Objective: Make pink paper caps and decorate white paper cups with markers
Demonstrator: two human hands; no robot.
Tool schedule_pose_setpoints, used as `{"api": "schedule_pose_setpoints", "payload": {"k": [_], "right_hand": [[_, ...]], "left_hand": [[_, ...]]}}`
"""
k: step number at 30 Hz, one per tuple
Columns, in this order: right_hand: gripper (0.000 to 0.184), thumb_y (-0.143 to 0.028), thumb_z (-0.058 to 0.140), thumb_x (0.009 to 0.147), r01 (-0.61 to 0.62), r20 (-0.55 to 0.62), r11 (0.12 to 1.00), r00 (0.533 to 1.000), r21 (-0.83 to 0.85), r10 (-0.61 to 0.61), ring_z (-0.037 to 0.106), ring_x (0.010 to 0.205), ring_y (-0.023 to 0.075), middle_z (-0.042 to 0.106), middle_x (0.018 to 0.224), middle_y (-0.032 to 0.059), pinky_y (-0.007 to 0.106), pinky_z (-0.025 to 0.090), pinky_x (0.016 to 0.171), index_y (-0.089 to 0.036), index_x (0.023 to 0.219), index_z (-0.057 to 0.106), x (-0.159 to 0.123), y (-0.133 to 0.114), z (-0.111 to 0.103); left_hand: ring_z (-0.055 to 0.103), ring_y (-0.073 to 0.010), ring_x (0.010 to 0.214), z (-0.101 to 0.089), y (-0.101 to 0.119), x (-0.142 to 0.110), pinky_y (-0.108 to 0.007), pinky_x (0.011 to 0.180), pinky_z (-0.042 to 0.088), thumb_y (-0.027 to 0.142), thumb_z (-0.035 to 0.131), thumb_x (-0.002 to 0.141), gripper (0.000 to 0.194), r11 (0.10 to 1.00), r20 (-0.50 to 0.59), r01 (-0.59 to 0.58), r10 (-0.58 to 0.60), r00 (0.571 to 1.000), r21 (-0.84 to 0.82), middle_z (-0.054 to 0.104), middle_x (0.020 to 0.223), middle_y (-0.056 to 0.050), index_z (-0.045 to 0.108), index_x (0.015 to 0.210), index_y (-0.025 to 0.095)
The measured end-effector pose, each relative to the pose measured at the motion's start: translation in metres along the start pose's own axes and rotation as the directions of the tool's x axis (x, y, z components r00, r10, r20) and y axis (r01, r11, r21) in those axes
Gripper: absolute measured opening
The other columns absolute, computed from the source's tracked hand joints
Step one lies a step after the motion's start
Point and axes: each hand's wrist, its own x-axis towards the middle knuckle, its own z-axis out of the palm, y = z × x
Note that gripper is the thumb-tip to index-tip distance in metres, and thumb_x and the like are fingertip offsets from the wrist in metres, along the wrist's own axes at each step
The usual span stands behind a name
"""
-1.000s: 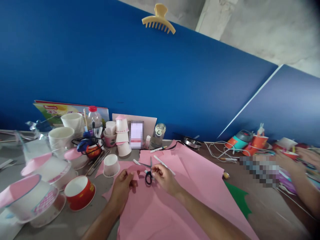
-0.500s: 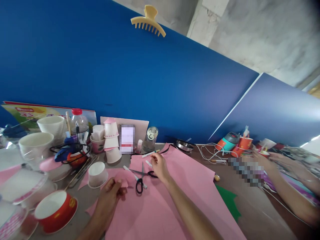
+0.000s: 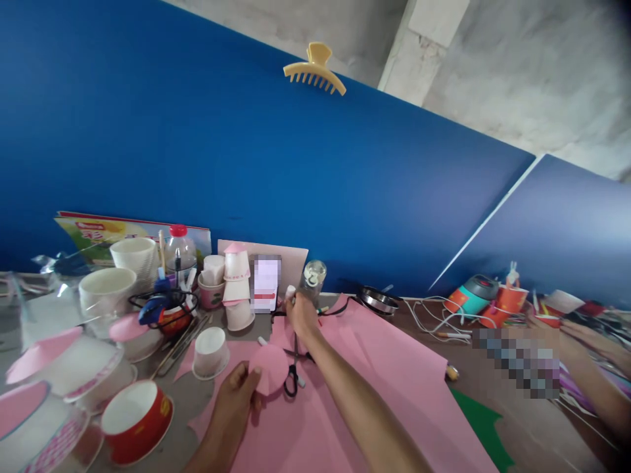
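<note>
A big blue wall (image 3: 276, 171) stands behind a table (image 3: 537, 433) with pink sheets (image 3: 379, 387) on it. Nearest, the left hand (image 3: 236, 394) pinches the edge of a pink circle (image 3: 270, 364), thumb on top. The circle looks like thin paper: light, bendy, easy to crease, so a soft pinch at the edge should suit it. Scissors (image 3: 290, 382) lie between the hands. Farther off, the right hand (image 3: 302, 317) has its fingers at a small white tube (image 3: 290, 290); I cannot tell if they grip it. The tube looks light and hard, maybe slippery, best held round its sides. A clear jar (image 3: 314, 272) stands just behind the right hand.
</note>
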Motion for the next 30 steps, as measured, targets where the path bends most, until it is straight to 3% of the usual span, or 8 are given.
{"api": "schedule_pose_setpoints", "payload": {"k": [4,9,13,17,19,22,27,30], "right_hand": [[0.010,-0.022,0.055,0.083,0.018,-0.059,0.999,0.998,0.048,-0.015,0.068,0.080,0.0258,0.070,0.081,0.0139,0.032,0.049,0.071,-0.016,0.080,0.062,0.003,-0.003,0.003],[0.015,-0.022,0.054,0.081,0.138,-0.209,0.978,0.972,0.154,-0.104,0.065,0.088,0.0239,0.067,0.094,0.0150,0.032,0.050,0.076,-0.013,0.092,0.059,-0.009,-0.010,-0.014],[0.024,-0.032,0.057,0.081,0.226,-0.206,0.936,0.963,0.271,-0.173,0.059,0.056,0.0146,0.067,0.075,0.0038,0.024,0.048,0.054,-0.015,0.098,0.058,-0.037,-0.009,-0.043],[0.024,-0.038,0.056,0.085,0.234,-0.137,0.802,0.972,0.550,-0.190,0.058,0.057,0.0134,0.066,0.074,0.0043,0.023,0.047,0.052,-0.015,0.093,0.059,-0.067,0.001,-0.072],[0.029,-0.041,0.055,0.087,0.162,-0.084,0.734,0.986,0.660,-0.142,0.061,0.062,0.0146,0.066,0.076,0.0041,0.024,0.049,0.054,-0.016,0.103,0.058,-0.078,0.007,-0.084],[0.035,-0.043,0.055,0.088,0.072,-0.030,0.622,0.997,0.780,-0.077,0.063,0.062,0.0151,0.065,0.071,0.0004,0.026,0.052,0.057,-0.020,0.113,0.050,-0.090,0.013,-0.102],[0.034,-0.049,0.059,0.086,0.040,0.000,0.556,0.997,0.831,-0.071,0.063,0.057,0.0147,0.063,0.065,-0.0024,0.025,0.051,0.054,-0.023,0.103,0.047,-0.109,0.011,-0.131],[0.034,-0.051,0.057,0.086,0.017,0.051,0.556,0.993,0.831,-0.106,0.063,0.057,0.0150,0.063,0.064,-0.0027,0.024,0.049,0.052,-0.023,0.102,0.046,-0.122,0.006,-0.141]], "left_hand": [[0.034,-0.0061,0.030,0.000,-0.001,0.001,-0.017,0.032,0.024,0.058,0.070,0.060,0.045,0.999,-0.009,-0.030,0.030,1.000,0.021,0.039,0.033,0.010,0.044,0.059,0.021],[0.036,-0.0079,0.032,0.001,0.000,0.001,-0.018,0.033,0.027,0.060,0.064,0.064,0.043,0.989,-0.031,-0.095,0.099,0.995,0.116,0.041,0.034,0.008,0.045,0.059,0.021],[0.036,-0.0090,0.036,0.002,0.002,-0.003,-0.019,0.035,0.027,0.059,0.060,0.068,0.039,0.974,-0.049,-0.122,0.133,0.990,0.189,0.042,0.042,0.008,0.049,0.064,0.021],[0.057,-0.0160,0.067,0.003,0.004,-0.006,-0.023,0.059,0.046,0.050,0.068,0.067,0.038,0.960,-0.035,-0.232,0.240,0.970,0.156,0.061,0.070,0.000,0.058,0.086,0.019],[0.055,-0.0153,0.064,0.005,0.005,-0.009,-0.023,0.057,0.044,0.048,0.069,0.069,0.047,0.974,0.023,-0.199,0.198,0.980,0.107,0.057,0.067,0.003,0.056,0.104,0.019],[0.037,-0.0107,0.047,0.007,0.002,-0.017,-0.019,0.045,0.028,0.045,0.068,0.073,0.054,0.979,0.161,-0.163,0.143,0.976,0.120,0.039,0.054,0.010,0.051,0.118,0.021],[0.040,-0.0124,0.054,0.006,-0.007,-0.023,-0.022,0.051,0.031,0.034,0.062,0.078,0.014,0.892,0.321,-0.325,0.222,0.921,0.315,0.048,0.060,0.005,0.061,0.084,0.022],[0.048,-0.0161,0.059,0.005,-0.008,-0.023,-0.025,0.058,0.036,0.029,0.058,0.080,0.011,0.775,0.374,-0.436,0.277,0.885,0.458,0.058,0.064,0.000,0.062,0.072,0.023]]}}
